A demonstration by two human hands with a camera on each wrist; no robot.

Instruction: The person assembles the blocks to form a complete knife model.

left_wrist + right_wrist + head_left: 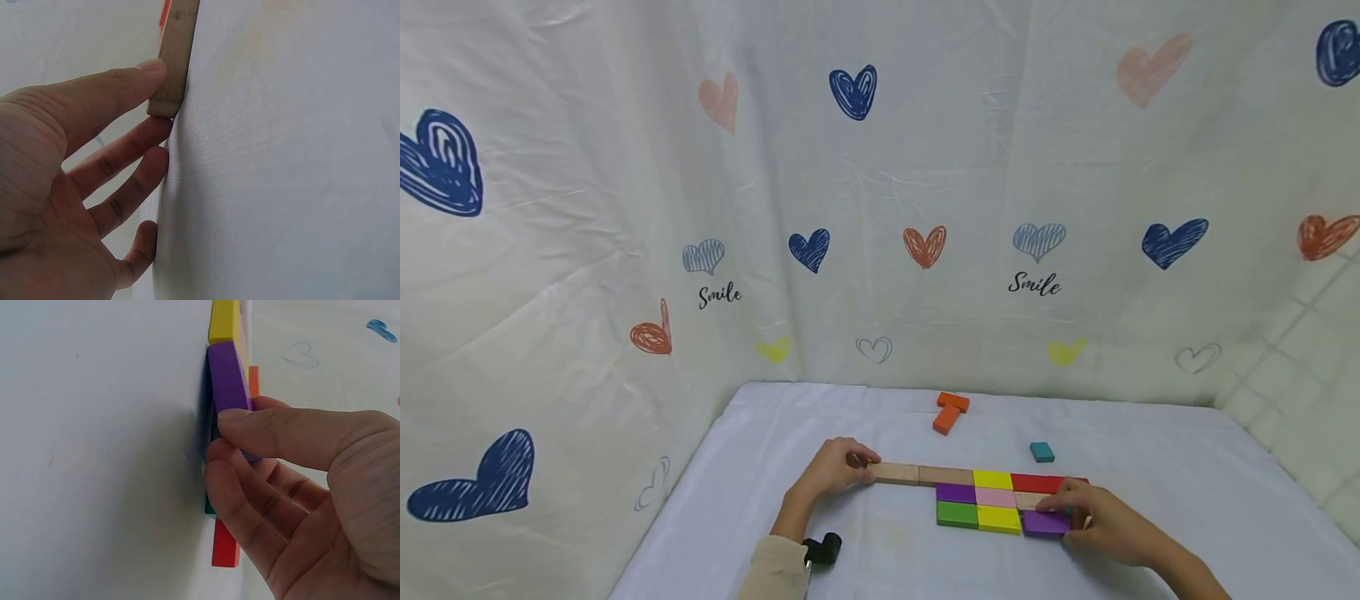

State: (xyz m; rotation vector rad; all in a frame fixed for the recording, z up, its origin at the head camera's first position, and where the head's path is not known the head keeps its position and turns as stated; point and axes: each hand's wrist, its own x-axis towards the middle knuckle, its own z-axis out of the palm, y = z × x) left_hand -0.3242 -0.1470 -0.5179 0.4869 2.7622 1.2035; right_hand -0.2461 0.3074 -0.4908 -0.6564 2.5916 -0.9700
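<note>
The person is working at a cloth-covered desk (pixel 887 579), where coloured blocks are forming three adjoining rows. The step in hand appears to be the seating of the purple block (pixel 1045 523) at the right-hand end of the front row.

Right hand (pixel 1101 525): its fingers are pinching the purple block, thumb on the near face. The block is lying just beside the front yellow block (pixel 998 520), which is itself adjoining the green block (pixel 957 514). From the right wrist view, the purple block is appearing tilted, its held end standing clear of the desk.

Left hand (pixel 835 464): its thumb and fingers are gripping the outer end of the leftmost wooden block (pixel 895 473) in the rear row; the remaining fingers are spreading slightly. This grip is probably steadying the row.

The next move seems to be calling for levelling the purple block, matching its inner end to the yellow block and closing it against the middle row before release. Excess pressure could be pushing neighbouring blocks out of line.

Two orange blocks (pixel 946 419) and a teal block (pixel 1042 452) are lying apart, behind the rows.
</note>
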